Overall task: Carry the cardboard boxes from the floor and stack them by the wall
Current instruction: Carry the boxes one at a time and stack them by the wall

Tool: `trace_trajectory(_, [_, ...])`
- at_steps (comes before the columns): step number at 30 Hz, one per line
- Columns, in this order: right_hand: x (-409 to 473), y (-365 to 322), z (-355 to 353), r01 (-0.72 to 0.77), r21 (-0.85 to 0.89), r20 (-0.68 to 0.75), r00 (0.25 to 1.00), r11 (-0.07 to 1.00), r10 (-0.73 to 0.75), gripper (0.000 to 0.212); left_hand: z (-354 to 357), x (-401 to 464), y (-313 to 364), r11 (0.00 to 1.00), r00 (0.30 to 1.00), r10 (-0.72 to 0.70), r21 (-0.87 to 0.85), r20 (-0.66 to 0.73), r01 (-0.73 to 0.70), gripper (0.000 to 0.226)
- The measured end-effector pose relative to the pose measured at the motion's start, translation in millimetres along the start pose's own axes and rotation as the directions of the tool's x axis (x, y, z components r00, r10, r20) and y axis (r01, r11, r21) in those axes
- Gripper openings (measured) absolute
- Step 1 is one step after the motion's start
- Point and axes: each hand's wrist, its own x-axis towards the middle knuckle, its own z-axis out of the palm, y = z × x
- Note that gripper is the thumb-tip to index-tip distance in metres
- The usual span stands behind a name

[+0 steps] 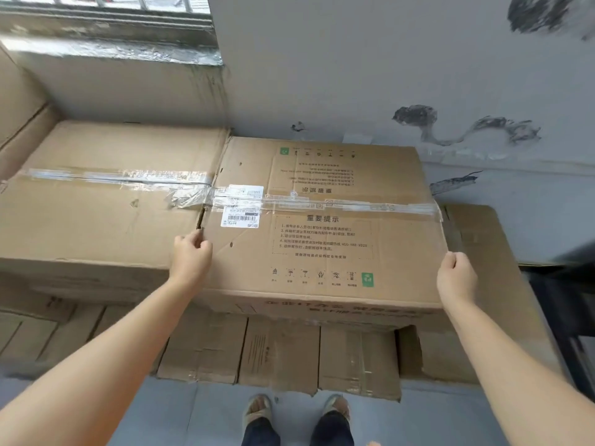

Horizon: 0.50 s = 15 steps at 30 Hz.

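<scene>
A grey, stained wall (pixel 370 75) backs a stack of brown cardboard boxes. The taped printed box (pixel 322 220) lies flat on top, touching the plain box (pixel 106 201) at its left edge. Flattened cardboard (pixel 280 355) covers the floor below. The left hand (pixel 191 257) and right hand (pixel 455 278) curl round the printed box's side edges.

A single head-worn wide-angle camera looks steeply down and forward, close over stacked cardboard boxes (pixel 322 220) against the wall (pixel 354 75), feet (pixel 296 410) visible below.
</scene>
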Motion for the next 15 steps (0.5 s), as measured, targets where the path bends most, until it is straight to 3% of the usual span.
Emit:
trace_trajectory(3, [-7.0,9.5,-11.0,-0.057,0.079,0.097,0.994,0.995,0.049,0.025,-3.7,-22.5,-23.7,0.930,0.961,0.259,0.246,0.093,-0.274,0.062])
trace_trajectory(5, [-17.7,21.8,-17.2,-0.114,0.107,0.218,0.972,0.988,0.089,0.045,-6.9,-31.6,-42.2,0.780,0.906,0.355,0.461,0.232,-0.424,0.086])
trace_trajectory(8, [-34.7,36.6,-21.1,-0.238,0.133,0.394,0.903,0.962,0.168,0.059,-8.8,-29.8,-56.3,0.646,0.909,0.254,0.642,0.330,-0.413,0.106])
trace_trajectory(11, [-37.0,37.7,-19.3,-0.391,0.296,0.438,0.866,0.871,0.239,0.059,-6.6,-21.2,-49.6,0.565,0.917,0.217,0.723,0.335,-0.397,0.111])
trace_trajectory(15, [-24.5,21.3,-15.0,-0.362,0.388,0.364,0.905,0.848,0.220,0.045,-7.3,-11.9,-39.3,0.597,0.924,0.224,0.706,0.309,-0.381,0.109])
